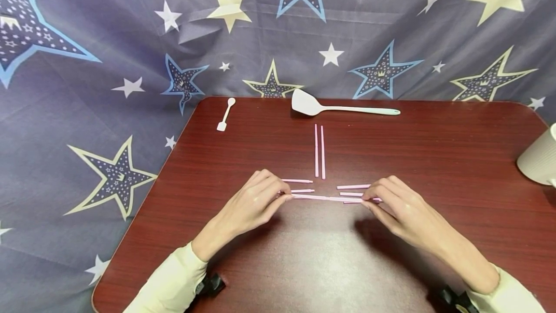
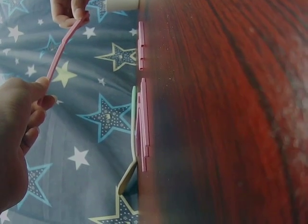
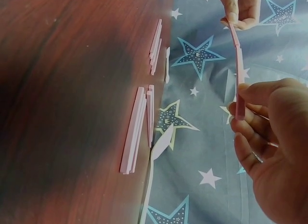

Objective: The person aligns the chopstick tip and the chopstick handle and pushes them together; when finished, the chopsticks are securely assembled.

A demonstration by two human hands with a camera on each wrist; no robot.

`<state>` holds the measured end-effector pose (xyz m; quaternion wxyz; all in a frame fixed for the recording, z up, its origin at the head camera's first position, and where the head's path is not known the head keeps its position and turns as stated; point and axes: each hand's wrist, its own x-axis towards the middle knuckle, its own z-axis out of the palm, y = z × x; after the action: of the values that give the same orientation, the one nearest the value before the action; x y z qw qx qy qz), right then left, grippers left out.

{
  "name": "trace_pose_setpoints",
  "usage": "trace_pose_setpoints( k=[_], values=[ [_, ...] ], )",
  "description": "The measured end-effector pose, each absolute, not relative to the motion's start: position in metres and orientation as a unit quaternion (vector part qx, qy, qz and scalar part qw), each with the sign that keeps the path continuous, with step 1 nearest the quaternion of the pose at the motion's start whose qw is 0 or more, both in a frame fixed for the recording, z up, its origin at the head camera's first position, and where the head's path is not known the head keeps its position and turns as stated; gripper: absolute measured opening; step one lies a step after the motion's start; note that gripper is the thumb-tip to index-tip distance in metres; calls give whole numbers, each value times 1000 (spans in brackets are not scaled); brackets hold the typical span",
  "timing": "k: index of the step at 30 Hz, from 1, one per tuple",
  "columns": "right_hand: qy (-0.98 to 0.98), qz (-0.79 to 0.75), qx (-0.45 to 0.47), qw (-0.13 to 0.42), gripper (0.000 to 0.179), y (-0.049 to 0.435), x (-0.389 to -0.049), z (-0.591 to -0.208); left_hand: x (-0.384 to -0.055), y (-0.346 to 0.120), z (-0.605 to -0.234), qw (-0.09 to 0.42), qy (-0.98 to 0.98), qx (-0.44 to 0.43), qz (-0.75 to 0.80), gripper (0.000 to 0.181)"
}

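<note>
Between my hands a thin pink jointed stick (image 1: 327, 198) is held level above the table, its two pieces meeting end to end. My left hand (image 1: 256, 200) pinches the left piece between thumb and fingers. The right piece is pinched by my right hand (image 1: 401, 209), thumb against the fingertips. At the joint (image 3: 237, 46) the right wrist view shows a small step between the pieces. Below on the table, short pink rods (image 1: 297, 181) with narrow tips lie by the left hand. More short pink rods (image 1: 353, 187) lie by the right hand, partly hidden by it.
Two longer pink sticks (image 1: 319, 151) lie side by side beyond the hands. A white spatula (image 1: 339, 108) rests along the far edge, with a small white double-ended scoop (image 1: 226, 115) at far left. A ribbed cup (image 1: 538, 158) stands at the right. Star-patterned cloth (image 1: 269, 28) hangs behind the table.
</note>
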<state>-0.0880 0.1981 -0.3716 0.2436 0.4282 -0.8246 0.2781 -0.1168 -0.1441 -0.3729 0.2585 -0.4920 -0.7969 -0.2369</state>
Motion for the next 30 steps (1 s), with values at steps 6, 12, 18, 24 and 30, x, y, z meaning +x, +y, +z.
trace_pose_setpoints(
  k=[6,12,18,24,30],
  values=[
    [-824,266,430,258,39,196,-88,-372,-117,-144,-372,254,-798,-491,-239,5],
    [-829,242,414,287,41,196,-86,-375,-117,-145,-372,234,-802,-485,-259,6],
    [-825,277,410,274,38,194,-84,-379,-115,-141,-373,191,-782,-447,-391,14],
    [-817,339,405,232,32,190,-82,-382,-114,-134,-370,160,-751,-373,-521,18],
    [-819,392,389,156,6,185,-78,-386,-115,-127,-363,130,-742,-319,-575,18]
  ],
)
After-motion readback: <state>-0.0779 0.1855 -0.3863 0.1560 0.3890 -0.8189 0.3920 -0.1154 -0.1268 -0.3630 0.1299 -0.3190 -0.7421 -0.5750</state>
